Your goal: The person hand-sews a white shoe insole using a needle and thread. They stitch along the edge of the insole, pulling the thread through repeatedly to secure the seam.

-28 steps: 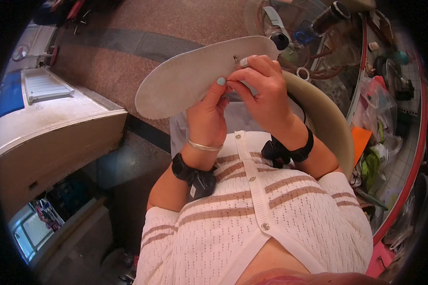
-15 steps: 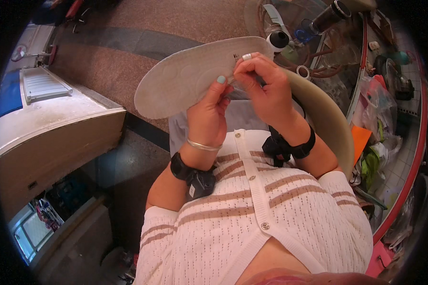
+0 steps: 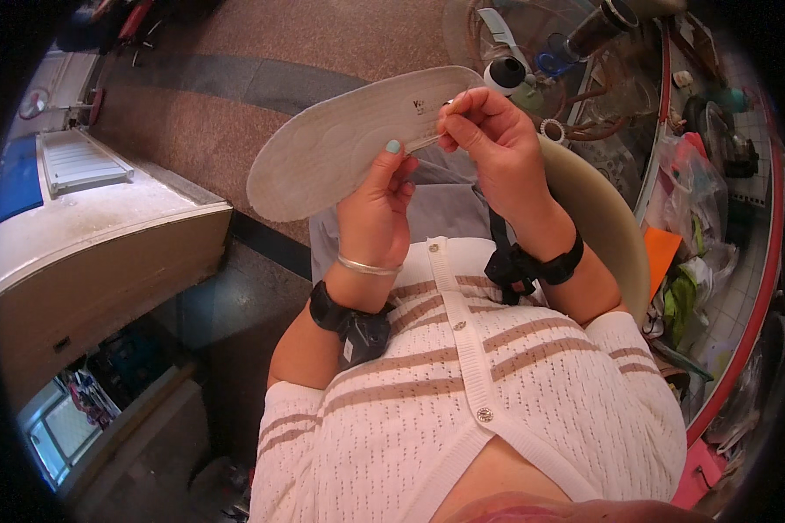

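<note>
A long, pale grey shoe insole (image 3: 323, 148) is held up in front of my chest, with dark printing near its right end. My left hand (image 3: 375, 209) grips its near edge, the thumb lying on top and the other fingers curled below. At the right part of that same edge, my right hand (image 3: 508, 161) is closed in a pinch, thumb against forefinger. A thin pale line runs along the edge between both hands. Whatever sits between the right fingertips is too small to make out. Each wrist wears a black strap with a small device.
A white-topped counter (image 3: 139, 200) stands to my left. At the far right, a glass table (image 3: 576, 87) holds a white-handled knife, a black-and-white round thing and a dark tumbler (image 3: 602, 30). A beige curved chair back (image 3: 597, 209) is beside my right arm; plastic bags (image 3: 693, 192) lie beyond.
My right hand has shifted slightly right along the insole's edge, uncovering more of the printing. My left hand has moved a little left and keeps its grip.
</note>
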The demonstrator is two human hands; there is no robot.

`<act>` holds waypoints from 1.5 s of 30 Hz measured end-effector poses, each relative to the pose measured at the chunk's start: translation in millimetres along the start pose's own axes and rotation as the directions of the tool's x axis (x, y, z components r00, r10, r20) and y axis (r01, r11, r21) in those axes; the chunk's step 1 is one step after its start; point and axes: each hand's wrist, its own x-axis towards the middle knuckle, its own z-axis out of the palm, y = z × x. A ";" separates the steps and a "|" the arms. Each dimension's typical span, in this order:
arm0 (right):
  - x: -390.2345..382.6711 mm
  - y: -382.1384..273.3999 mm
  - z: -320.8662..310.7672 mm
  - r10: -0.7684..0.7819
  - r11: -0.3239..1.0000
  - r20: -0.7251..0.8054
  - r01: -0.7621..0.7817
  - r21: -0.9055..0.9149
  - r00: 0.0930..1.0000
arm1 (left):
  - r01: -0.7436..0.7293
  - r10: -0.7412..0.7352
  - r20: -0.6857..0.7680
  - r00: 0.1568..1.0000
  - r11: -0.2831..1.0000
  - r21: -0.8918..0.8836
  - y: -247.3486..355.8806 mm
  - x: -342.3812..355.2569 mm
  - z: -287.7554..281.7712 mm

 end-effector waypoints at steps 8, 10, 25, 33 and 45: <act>-2.1 2.8 -4.6 0.049 0.979 -0.005 -0.047 0.197 0.999 | 0.000 0.001 0.031 1.000 1.000 -0.022 3.8 -2.9 3.2; -1.8 1.8 -4.7 0.012 0.984 -0.011 -0.010 0.175 1.000 | 0.000 0.001 0.044 0.999 1.000 -0.022 4.1 -3.1 3.1; -0.8 3.1 -4.5 -0.017 0.990 -0.126 0.035 0.139 0.992 | 0.029 -0.026 0.063 0.998 0.999 -0.042 4.5 -4.8 3.8; -9.3 -0.9 -2.8 -0.022 0.998 -0.009 0.022 -0.051 1.000 | 0.014 -0.004 0.078 0.997 0.991 -0.132 4.6 -2.7 1.0; -17.2 12.6 5.3 0.208 0.978 0.144 -0.204 -0.042 0.967 | -0.021 0.070 0.248 0.966 0.980 -0.198 7.9 -0.8 -0.6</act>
